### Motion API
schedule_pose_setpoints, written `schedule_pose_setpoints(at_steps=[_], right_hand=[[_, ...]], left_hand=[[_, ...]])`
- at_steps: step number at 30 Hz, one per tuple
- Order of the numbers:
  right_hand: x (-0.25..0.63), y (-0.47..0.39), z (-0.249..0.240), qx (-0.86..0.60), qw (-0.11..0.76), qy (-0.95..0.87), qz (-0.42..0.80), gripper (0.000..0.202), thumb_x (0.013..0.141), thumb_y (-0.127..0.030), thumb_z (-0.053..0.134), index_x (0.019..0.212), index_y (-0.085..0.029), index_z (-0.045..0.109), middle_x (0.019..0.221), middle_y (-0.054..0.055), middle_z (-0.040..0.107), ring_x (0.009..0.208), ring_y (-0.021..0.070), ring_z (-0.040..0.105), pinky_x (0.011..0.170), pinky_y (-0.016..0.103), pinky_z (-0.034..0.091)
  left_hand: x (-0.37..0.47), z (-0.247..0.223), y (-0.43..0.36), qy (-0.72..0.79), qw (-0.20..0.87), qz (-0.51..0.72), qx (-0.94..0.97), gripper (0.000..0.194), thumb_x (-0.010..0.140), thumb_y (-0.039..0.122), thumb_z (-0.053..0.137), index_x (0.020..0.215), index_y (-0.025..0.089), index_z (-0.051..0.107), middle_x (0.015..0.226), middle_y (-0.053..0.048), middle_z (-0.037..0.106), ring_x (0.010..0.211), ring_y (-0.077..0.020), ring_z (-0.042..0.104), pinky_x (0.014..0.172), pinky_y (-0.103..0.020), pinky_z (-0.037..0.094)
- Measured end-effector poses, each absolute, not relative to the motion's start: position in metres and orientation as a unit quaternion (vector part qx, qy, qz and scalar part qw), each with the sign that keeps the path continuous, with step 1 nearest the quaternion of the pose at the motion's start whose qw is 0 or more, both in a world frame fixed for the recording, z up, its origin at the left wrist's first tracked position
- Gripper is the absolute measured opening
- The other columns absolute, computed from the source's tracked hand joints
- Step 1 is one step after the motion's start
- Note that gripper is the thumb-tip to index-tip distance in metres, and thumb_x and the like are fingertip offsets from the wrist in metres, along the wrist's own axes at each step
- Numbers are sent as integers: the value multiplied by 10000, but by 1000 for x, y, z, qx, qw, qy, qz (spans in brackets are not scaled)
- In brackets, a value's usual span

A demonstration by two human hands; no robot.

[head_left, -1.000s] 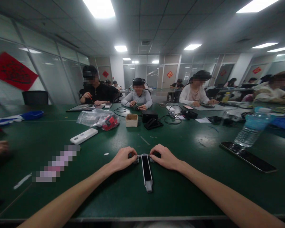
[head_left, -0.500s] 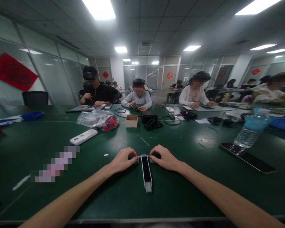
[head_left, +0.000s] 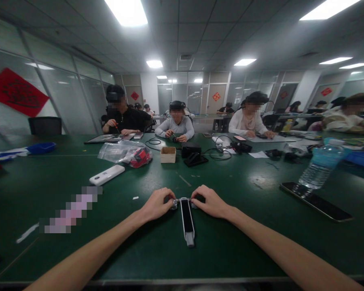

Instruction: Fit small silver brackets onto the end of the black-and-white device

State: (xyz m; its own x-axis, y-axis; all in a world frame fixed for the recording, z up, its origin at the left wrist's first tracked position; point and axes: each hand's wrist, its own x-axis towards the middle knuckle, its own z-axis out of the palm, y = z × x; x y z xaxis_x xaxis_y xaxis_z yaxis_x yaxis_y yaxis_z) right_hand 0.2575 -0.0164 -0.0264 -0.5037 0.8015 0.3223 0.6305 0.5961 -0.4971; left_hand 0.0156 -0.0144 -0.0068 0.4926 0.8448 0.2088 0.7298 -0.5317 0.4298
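Note:
On the green table in front of me lies a narrow device (head_left: pixel 187 220) with a long black face, a pale frame and a grey tip toward me. My left hand (head_left: pixel 159 203) is closed in a pinch at its far left side, on a small, clear or greyish piece (head_left: pixel 174 204). Mirroring it, the fingers of my right hand (head_left: pixel 210 203) pinch a similar small piece (head_left: pixel 194 205) at the far right side. Fingertips partly cover both pieces, so their exact kind cannot be made out.
A phone (head_left: pixel 318 202) and water bottle (head_left: pixel 323 165) stand to the right. Left are a white oblong device (head_left: pixel 107 175) and a plastic bag (head_left: pixel 118 151). Ahead are a small box (head_left: pixel 168 155) and a black stand (head_left: pixel 195 159). Several people sit across the table (head_left: pixel 245 250).
Both hands stay at the device's sides, which lies in the same place. The left fingers have shifted slightly. Dark patches inside the curl of each hand show less now.

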Motion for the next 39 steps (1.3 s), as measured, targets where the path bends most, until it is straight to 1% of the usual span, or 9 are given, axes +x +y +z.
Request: schedule_pose_setpoints(at_steps=[13, 19, 24, 26, 30, 32, 34, 36, 39], right_hand=[[259, -15, -24, -422, 276, -852, 146, 171, 886, -306, 487, 889, -191, 614, 896, 44, 616, 826, 169, 533, 732, 322, 448], [268, -11, -16, -434, 316, -838, 97, 189, 891, -293, 462, 901, -174, 609, 900, 62, 626, 837, 175, 537, 760, 331, 447], [286, -8, -1, -470, 337, -813, 62, 204, 879, -311, 462, 898, -165, 604, 878, 65, 626, 804, 173, 544, 743, 323, 442], [285, -13, 7, -501, 316, -801, 87, 259, 888, -362, 440, 845, -163, 600, 811, 57, 625, 723, 160, 544, 674, 300, 435], [254, -37, 13, -553, 206, -788, 173, 433, 886, -543, 371, 830, -169, 582, 750, 44, 626, 649, 150, 556, 585, 274, 410], [230, -51, 11, -574, 157, -785, 169, 506, 844, -643, 353, 913, -184, 555, 783, 53, 641, 658, 177, 576, 575, 291, 412], [209, -62, 9, -571, 109, -802, 137, 576, 761, -695, 444, 1013, -182, 515, 894, 91, 650, 726, 228, 601, 597, 320, 425], [197, -66, 10, -566, 81, -813, 111, 531, 763, -608, 505, 1064, -172, 477, 934, 115, 646, 771, 259, 614, 616, 334, 432], [200, -62, 14, -563, 70, -816, 110, 369, 763, -405, 550, 1043, -182, 461, 882, 87, 646, 732, 237, 620, 587, 295, 420]], left_hand=[[15, -10, -12, 446, 123, 196, 864, 158, 806, 188, 487, 837, 175, 642, 824, -28, 640, 731, -162, 565, 691, -258, 433], [16, -9, -14, 413, 92, 262, 867, 152, 827, 173, 469, 837, 166, 620, 790, -22, 621, 699, -153, 558, 661, -260, 433], [16, -6, -21, 338, 45, 360, 868, 151, 860, 178, 444, 862, 156, 594, 829, -45, 607, 746, -154, 554, 674, -262, 439], [15, -5, -24, 305, 16, 396, 866, 142, 864, 169, 444, 865, 155, 585, 820, -47, 602, 751, -153, 550, 678, -262, 440], [16, -4, -28, 272, -25, 460, 845, 123, 863, 150, 447, 866, 151, 570, 724, -22, 573, 646, -128, 521, 610, -240, 422], [16, -5, -28, 273, -34, 486, 830, 127, 864, 150, 437, 861, 151, 564, 676, -9, 551, 606, -122, 509, 582, -233, 416], [15, -6, -28, 279, -39, 496, 822, 134, 865, 158, 429, 853, 152, 563, 651, -3, 540, 589, -121, 506, 574, -233, 417], [14, -6, -28, 283, -45, 492, 822, 137, 862, 163, 427, 846, 152, 563, 639, -2, 537, 585, -124, 507, 575, -236, 418], [12, -6, -26, 287, -46, 473, 831, 138, 856, 159, 426, 840, 151, 563, 645, -4, 549, 581, -123, 509, 577, -236, 414]])
